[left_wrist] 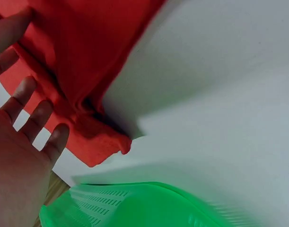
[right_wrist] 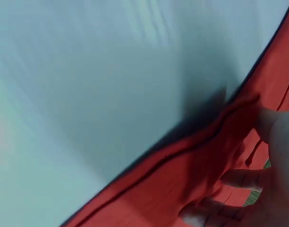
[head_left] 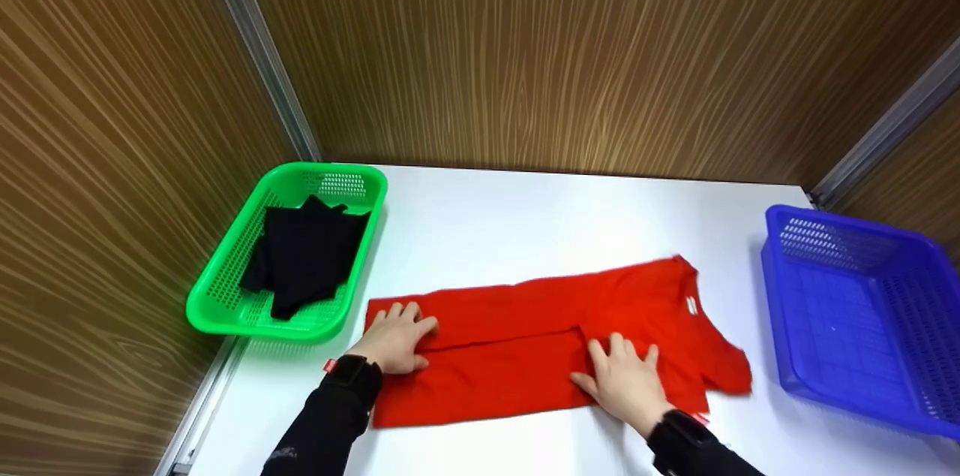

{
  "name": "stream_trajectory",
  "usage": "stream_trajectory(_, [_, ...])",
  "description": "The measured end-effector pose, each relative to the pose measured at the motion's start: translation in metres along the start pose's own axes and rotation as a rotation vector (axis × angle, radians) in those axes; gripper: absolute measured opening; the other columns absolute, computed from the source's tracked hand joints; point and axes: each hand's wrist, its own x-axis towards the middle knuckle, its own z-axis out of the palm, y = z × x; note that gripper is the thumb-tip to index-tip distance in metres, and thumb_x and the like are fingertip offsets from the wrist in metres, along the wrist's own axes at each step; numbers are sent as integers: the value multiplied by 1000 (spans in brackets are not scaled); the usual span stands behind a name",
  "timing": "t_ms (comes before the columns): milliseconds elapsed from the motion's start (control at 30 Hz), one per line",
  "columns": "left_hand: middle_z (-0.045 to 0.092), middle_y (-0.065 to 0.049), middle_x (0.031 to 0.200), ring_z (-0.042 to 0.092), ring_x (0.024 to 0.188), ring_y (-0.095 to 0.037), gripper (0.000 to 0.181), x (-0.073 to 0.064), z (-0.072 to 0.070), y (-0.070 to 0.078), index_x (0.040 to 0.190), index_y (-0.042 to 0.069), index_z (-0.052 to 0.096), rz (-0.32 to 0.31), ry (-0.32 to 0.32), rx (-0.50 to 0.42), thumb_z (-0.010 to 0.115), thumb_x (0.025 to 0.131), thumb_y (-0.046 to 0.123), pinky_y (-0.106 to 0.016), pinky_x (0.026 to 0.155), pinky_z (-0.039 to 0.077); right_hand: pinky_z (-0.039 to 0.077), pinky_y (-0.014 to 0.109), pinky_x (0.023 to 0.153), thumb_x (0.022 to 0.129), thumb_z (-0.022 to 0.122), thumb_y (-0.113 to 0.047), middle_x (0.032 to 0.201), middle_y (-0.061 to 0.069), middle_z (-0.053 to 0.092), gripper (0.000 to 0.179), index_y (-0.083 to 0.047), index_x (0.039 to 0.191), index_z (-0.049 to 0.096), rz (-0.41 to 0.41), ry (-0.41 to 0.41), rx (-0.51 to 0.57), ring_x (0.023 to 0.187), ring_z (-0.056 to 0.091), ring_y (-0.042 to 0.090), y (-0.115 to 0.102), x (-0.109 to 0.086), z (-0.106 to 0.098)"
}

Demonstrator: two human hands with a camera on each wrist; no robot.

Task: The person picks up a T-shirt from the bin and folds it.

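A red short-sleeved shirt (head_left: 495,378) lies lengthwise on the white table, its collar with a white label to the right. One long side is folded over, leaving an edge along the middle. My left hand (head_left: 394,341) is over the hem end, fingers spread; in the left wrist view this hand (left_wrist: 21,156) is beside the cloth (left_wrist: 97,47) with fingers extended. My right hand (head_left: 626,378) rests on the near side below the chest, fingers apart. In the right wrist view the right hand's fingertips (right_wrist: 194,215) touch the red fabric (right_wrist: 158,189).
At the left stands a green basket (head_left: 199,303) with black folded cloth (head_left: 307,251) in it. A blue basket (head_left: 840,341) stands at the right. Wood-patterned panels (head_left: 525,55) close off the back and sides of the white table (head_left: 525,228).
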Motion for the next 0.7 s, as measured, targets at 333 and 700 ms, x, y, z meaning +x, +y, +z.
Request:
stream_trajectory(333, [51, -1, 113, 49, 102, -26, 48, -1, 1, 20, 124, 23, 61, 71, -148, 13, 84, 85, 39, -43, 90, 47, 10, 86, 106, 97, 58, -63, 165, 33, 18, 81, -11, 157, 43, -73, -213, 164, 146, 15, 65, -11, 38, 20])
stream_trajectory(700, [55, 3, 115, 57, 107, -21, 42, 10, 11, 46, 128, 24, 65, 221, -107, 33, 76, 90, 38, -36, 93, 51, 17, 79, 111, 103, 61, -38, 165, 11, 36, 50, -23, 150, 56, -462, -138, 127, 148, 30, 51, 31, 56, 27])
